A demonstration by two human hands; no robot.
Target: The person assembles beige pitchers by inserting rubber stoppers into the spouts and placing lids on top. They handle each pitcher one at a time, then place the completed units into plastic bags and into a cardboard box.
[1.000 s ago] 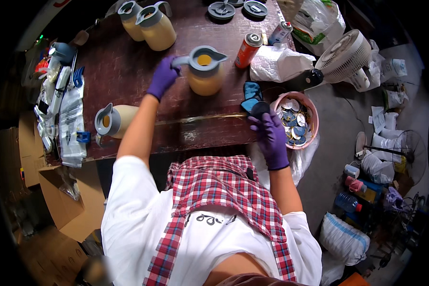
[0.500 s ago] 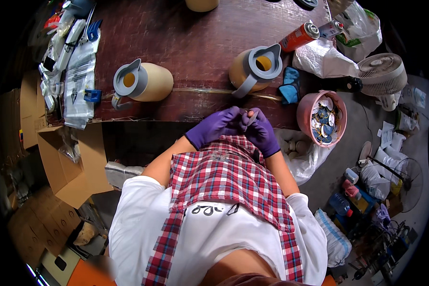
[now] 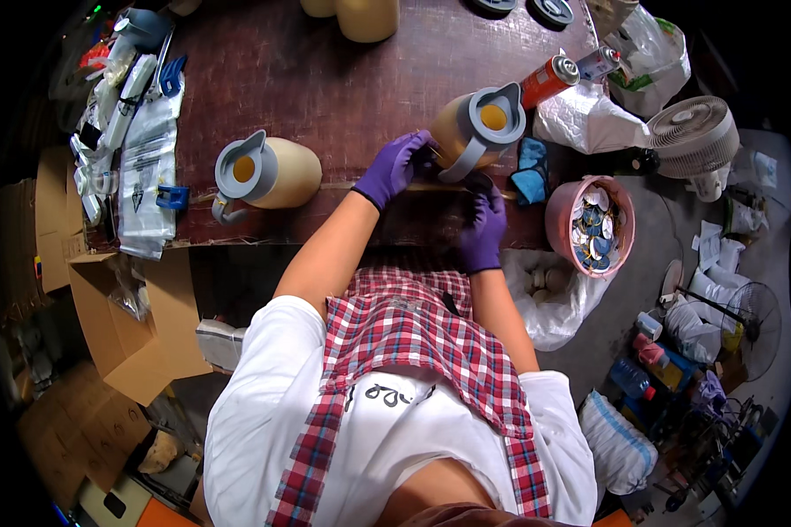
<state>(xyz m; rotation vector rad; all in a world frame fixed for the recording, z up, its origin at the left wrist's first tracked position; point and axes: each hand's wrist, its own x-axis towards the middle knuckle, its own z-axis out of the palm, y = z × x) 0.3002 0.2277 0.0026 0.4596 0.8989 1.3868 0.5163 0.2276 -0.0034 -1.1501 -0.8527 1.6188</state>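
Observation:
Two beige pitchers with grey lids stand on the table. My left hand [image 3: 395,171], in a purple glove, reaches to the right pitcher [image 3: 448,132], its fingers against the body's left side; the fingertips are partly hidden. Below that pitcher's grey handle [image 3: 466,162], my right hand [image 3: 486,228] is closed on a small dark round tag [image 3: 479,182], blurred by motion. The left pitcher [image 3: 290,173] stands apart from both hands, its spout pointing away and its handle toward me.
Right of my hands are a blue cloth [image 3: 530,173] and a pink bucket [image 3: 554,224] of round tags. Behind them stand an orange spray can [image 3: 547,81] and a fan [image 3: 694,132]. Plastic bags [image 3: 145,167] cover the left edge; more beige pitchers [image 3: 367,19] stand at the far side.
My hands have moved apart and forward from the table's front edge. The left has come to the right pitcher's side, the right near its handle. The view has shifted slightly.

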